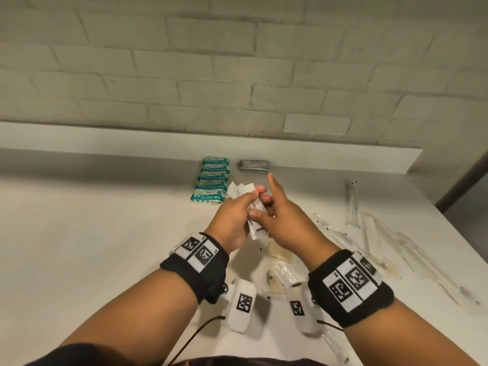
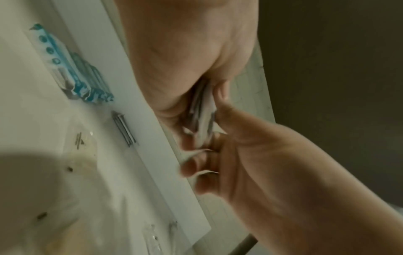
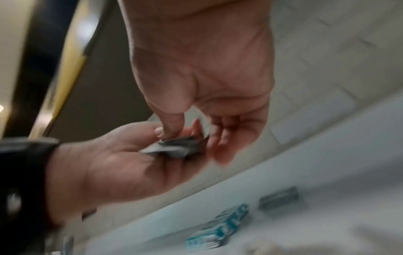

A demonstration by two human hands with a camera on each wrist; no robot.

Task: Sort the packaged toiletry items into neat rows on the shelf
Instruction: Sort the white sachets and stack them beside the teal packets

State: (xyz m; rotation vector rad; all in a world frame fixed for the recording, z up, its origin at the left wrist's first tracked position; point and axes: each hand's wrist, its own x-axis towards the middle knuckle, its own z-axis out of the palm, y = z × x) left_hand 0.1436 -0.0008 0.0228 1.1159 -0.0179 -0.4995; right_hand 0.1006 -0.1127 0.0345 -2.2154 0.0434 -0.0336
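Pinching one bundle of white sachets [image 1: 254, 210], left hand [image 1: 232, 220] grip, right hand [image 1: 280, 220] grip, six teal packs [image 1: 212, 181] rowed.

Beyond the left hand [image 1: 232, 220] and the right hand [image 1: 286, 220] rises a pale painted brick wall [image 1: 237, 62]. Just behind each hand a black wristband [image 1: 198, 260] [image 1: 351, 286] carries square black-and-white markers. Under the wrists hang two white camera units [image 1: 241, 305] [image 1: 301, 305], each with its own marker, and a thin black cable [image 1: 195, 336] trails from the left one. Well to the right of the right hand stands a dark slanted strip [image 1: 467, 178], possibly a pipe or door edge.
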